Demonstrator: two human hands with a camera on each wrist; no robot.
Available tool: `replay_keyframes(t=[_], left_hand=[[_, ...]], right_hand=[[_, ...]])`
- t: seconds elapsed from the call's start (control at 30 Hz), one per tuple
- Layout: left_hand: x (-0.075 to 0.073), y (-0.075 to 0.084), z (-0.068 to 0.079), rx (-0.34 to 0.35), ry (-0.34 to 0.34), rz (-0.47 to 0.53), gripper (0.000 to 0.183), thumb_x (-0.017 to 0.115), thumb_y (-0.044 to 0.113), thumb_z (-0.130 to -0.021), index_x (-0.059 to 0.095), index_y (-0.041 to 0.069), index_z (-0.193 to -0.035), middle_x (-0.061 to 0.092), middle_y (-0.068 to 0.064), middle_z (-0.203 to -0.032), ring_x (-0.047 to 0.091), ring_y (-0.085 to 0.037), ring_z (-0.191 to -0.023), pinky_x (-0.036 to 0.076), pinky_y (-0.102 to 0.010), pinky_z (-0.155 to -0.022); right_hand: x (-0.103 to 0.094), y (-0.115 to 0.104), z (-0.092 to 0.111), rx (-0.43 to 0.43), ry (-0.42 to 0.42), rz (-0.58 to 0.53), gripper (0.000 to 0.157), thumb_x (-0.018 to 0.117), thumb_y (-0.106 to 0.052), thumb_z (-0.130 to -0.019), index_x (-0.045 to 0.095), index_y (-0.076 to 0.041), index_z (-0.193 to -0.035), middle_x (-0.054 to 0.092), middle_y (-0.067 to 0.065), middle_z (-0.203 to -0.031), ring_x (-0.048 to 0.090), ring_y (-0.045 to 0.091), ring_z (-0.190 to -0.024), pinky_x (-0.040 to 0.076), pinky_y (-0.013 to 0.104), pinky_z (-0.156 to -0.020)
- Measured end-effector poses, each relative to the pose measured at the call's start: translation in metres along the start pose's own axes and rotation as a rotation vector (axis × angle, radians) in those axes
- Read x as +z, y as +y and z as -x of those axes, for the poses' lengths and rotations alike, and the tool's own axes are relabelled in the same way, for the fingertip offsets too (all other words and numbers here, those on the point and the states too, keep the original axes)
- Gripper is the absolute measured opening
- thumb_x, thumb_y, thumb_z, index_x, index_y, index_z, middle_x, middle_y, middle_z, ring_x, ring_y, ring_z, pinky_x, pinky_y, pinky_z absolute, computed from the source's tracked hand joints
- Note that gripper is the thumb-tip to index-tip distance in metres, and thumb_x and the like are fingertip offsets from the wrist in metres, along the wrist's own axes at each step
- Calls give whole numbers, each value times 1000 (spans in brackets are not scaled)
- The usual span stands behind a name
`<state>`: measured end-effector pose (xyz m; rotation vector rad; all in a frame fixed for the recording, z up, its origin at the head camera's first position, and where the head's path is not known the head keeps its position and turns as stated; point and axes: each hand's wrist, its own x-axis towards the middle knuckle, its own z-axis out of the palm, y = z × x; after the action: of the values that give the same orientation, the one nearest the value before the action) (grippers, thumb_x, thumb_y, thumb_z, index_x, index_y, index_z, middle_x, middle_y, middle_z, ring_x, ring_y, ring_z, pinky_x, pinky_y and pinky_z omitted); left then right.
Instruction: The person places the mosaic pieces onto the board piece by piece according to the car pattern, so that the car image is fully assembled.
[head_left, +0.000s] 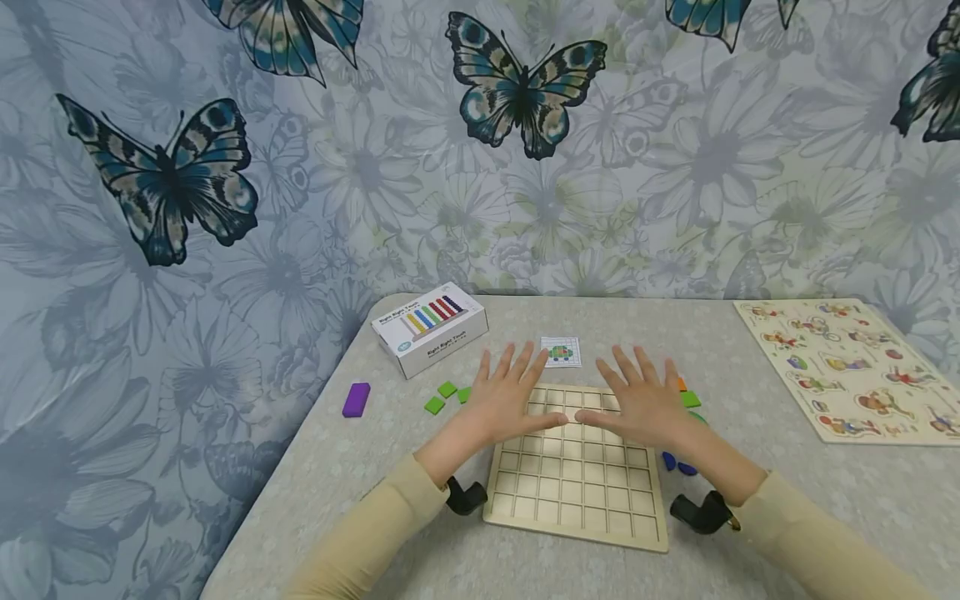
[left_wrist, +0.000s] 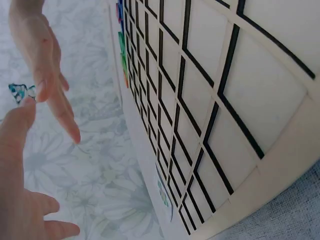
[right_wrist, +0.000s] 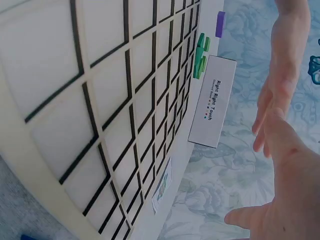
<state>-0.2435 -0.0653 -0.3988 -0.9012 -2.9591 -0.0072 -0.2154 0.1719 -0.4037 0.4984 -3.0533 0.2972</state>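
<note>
Both hands are held over the far part of a wooden grid board (head_left: pixel 573 475), fingers spread and thumbs pointing at each other. My left hand (head_left: pixel 506 400) is above the board's left side and holds nothing. My right hand (head_left: pixel 641 404), also holding nothing, is above its right side. In the wrist views the hands appear raised off the board. Behind the board lies a small card (head_left: pixel 561 352) with a green picture on a grid. Several green squares (head_left: pixel 447 389) lie left of the board. Two blue pieces (head_left: pixel 678 464) and a green piece (head_left: pixel 690 399) lie on its right, partly hidden by my right hand and forearm.
A white box (head_left: pixel 431 329) printed with coloured bars stands at the back left. In front of it lies a purple block (head_left: pixel 356 400). A picture board (head_left: pixel 862 371) with small figures covers the right rear of the table. A butterfly-patterned wall (head_left: pixel 637 208) rises behind the table.
</note>
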Motion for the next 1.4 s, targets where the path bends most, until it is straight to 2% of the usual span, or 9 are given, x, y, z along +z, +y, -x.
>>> replay_keyframes(t=[0.13, 0.3, 0.43, 0.53, 0.67, 0.8, 0.97, 1.23, 1.4], left_hand=[[0, -5, 0, 24, 35, 165, 100, 34, 79, -82, -5, 20, -153, 6, -6, -157, 1, -28, -142, -1, -54, -111], [4, -17, -2, 62, 93, 401, 87, 50, 59, -90, 10, 13, -153, 22, -11, -153, 17, -29, -140, 16, -47, -112], [13, -31, -2, 70, 91, 577, 68, 54, 39, -96, 25, 10, -150, 30, -11, -150, 26, -26, -138, 24, -41, -110], [24, -41, 0, 62, 83, 688, 58, 55, 27, -97, 33, 8, -147, 35, -11, -148, 32, -28, -134, 29, -43, -107], [37, -52, 2, 33, 77, 797, 51, 54, 17, -97, 38, 4, -143, 38, -14, -145, 39, -32, -130, 36, -44, -103], [46, -58, 4, -3, 54, 800, 49, 54, 14, -97, 40, 0, -142, 42, -18, -141, 43, -34, -126, 39, -43, -101], [54, -60, 6, -48, 33, 779, 49, 55, 11, -96, 41, 1, -142, 44, -17, -140, 46, -33, -124, 42, -43, -98], [70, -58, 7, 5, 104, 791, 46, 54, -1, -92, 45, -5, -137, 48, -20, -136, 50, -29, -121, 44, -34, -96], [74, -55, 8, 8, 118, 756, 45, 53, 1, -93, 45, -4, -137, 49, -19, -135, 51, -28, -120, 44, -35, -96]], right_hand=[[-3, 7, 2, -58, -42, -110, 99, 48, -72, -81, 24, -5, -150, 10, 24, -153, 9, 49, -136, 6, 72, -100], [-7, 20, 4, -147, -91, -352, 85, 60, -52, -87, 28, -1, -148, 15, 28, -150, 22, 53, -130, 29, 70, -93], [-8, 35, 7, -156, -41, -479, 68, 63, -41, -90, 42, -1, -139, 35, 26, -142, 39, 47, -124, 40, 61, -92], [-9, 48, 11, -146, 7, -534, 53, 62, -35, -91, 51, -2, -131, 48, 21, -132, 50, 41, -115, 44, 53, -91], [-11, 66, 16, -95, 54, -575, 42, 61, -30, -93, 56, -2, -125, 54, 20, -126, 54, 39, -111, 46, 51, -90], [-10, 83, 20, -20, 89, -589, 43, 58, -30, -95, 55, 0, -126, 56, 22, -124, 56, 39, -109, 48, 50, -86], [-3, 100, 26, 68, 127, -602, 46, 57, -30, -95, 54, 2, -129, 59, 22, -121, 57, 37, -106, 51, 48, -83], [11, 118, 32, 139, 158, -613, 44, 58, -26, -96, 55, 4, -127, 59, 23, -120, 58, 37, -104, 50, 48, -83], [15, 124, 39, 163, 148, -573, 35, 61, -22, -94, 61, 3, -119, 63, 20, -112, 60, 32, -96, 52, 34, -76]])
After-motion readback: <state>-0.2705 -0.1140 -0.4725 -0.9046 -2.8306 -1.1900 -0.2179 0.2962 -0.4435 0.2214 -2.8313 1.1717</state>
